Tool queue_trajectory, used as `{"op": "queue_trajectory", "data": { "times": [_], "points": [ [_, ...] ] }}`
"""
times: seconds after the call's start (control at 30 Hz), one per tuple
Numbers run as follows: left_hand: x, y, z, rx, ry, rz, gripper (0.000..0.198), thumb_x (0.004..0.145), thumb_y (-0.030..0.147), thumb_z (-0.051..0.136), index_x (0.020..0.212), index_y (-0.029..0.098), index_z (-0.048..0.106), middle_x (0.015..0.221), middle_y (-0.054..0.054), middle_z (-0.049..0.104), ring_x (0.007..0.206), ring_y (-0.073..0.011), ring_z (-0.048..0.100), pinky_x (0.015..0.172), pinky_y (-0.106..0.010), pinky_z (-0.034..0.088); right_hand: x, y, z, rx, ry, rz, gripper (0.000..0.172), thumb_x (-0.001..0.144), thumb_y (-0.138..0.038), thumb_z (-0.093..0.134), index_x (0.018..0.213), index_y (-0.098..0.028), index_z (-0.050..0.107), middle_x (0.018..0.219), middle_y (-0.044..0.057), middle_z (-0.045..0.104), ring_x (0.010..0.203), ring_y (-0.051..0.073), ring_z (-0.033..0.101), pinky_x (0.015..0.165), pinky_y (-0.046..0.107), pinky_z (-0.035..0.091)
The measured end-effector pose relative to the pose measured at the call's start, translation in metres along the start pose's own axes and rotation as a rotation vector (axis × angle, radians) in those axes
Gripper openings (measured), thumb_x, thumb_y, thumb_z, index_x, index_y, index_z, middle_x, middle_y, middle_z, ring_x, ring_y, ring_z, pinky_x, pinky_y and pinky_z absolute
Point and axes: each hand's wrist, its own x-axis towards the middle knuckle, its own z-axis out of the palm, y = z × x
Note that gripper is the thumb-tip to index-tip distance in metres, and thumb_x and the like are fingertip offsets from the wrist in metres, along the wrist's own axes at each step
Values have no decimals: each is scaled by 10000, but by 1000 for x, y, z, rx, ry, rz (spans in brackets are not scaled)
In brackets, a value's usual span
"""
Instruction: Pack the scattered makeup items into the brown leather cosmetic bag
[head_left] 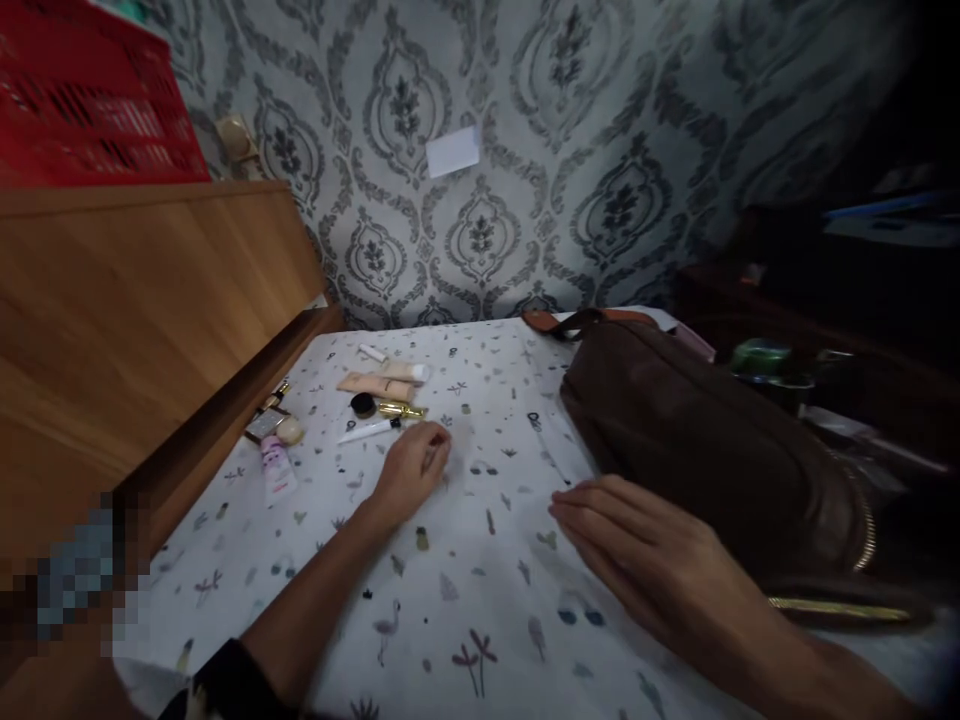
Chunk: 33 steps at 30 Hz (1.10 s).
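Observation:
My left hand [415, 467] is loosely closed over the patterned cloth, with nothing visible in its fingers. Just beyond it lie a gold tube [401, 410], a white pen-like tube with a black end [369, 432], a black-lidded jar [363, 405] and a peach squeeze tube [377, 386]. My right hand [637, 535] has its fingers pressed together beside a brown leather bag [675, 430]. A thin pale stick [555, 460] with a dark end reaches its fingertips; whether they grip it I cannot tell. The thumb is hidden.
A pink-and-white tube [278, 468] and small bottles [289, 428] lie by the wooden panel [150, 300] on the left. Above it stands a red basket [90, 100]. Green-topped containers [761, 360] are in shadow behind the bag. A patterned wall [480, 200] closes off the back.

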Motion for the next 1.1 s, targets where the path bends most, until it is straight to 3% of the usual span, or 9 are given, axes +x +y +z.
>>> {"op": "queue_trajectory", "data": {
  "times": [0.1,0.2,0.33,0.43,0.53,0.6,0.77,0.93,1.1],
  "points": [
    [6,-13,-15,236,147,-39,385,947,358,508,1254,132,557,1422,-224,501,1377,-379,402,1149,-574,307,5,-2,30,98,-106,79,231,992,-122,441,930,-167,659,824,64,692,772,193,634,666,314,535],
    [12,-26,-27,630,189,-205,652,961,428,502,1468,43,360,1619,-287,231,1521,-405,175,1201,-601,205,11,-2,54,199,-182,162,247,984,-132,448,849,-166,653,789,61,673,762,198,628,660,318,527],
    [13,-33,-41,874,18,-484,874,970,590,417,1552,-16,179,1640,-303,128,1547,-396,95,1201,-594,213,14,1,79,349,-196,299,225,969,-156,467,857,-172,662,804,62,685,783,202,638,684,319,530],
    [11,-30,-50,896,-120,-576,878,963,613,403,1537,-29,232,1602,-331,230,1514,-424,220,1142,-578,322,10,3,88,441,-171,382,226,982,-195,460,898,-180,669,846,66,695,812,199,647,715,322,530],
    [8,-22,-57,887,-186,-545,666,954,552,465,1357,26,533,1354,-303,596,1302,-410,546,1024,-516,441,6,3,89,494,-183,417,238,991,-220,453,899,-188,670,862,65,692,831,199,647,733,328,525],
    [7,-15,-63,891,-194,-506,496,966,499,460,1140,83,667,1151,-248,711,1181,-390,626,997,-501,442,5,3,87,507,-188,433,244,990,-220,450,884,-190,668,852,62,691,827,200,647,736,331,521],
    [8,-7,-70,852,-190,-431,368,936,493,506,1005,163,653,1051,-177,719,1102,-375,636,875,-442,456,6,3,84,515,-191,440,233,977,-208,460,864,-189,663,845,61,694,826,201,651,735,325,516],
    [6,-8,-65,690,-320,-303,221,886,439,554,826,228,573,904,-45,689,906,-262,637,694,-325,400,5,3,85,513,-184,443,243,982,-224,458,851,-192,660,830,58,693,822,202,646,742,327,514],
    [5,-2,-59,530,-439,-158,133,865,350,552,816,229,525,825,17,607,804,-193,569,676,-298,371,3,4,87,549,-157,523,227,972,-281,486,919,-192,688,869,63,706,833,200,655,754,331,521]
  ]
}}
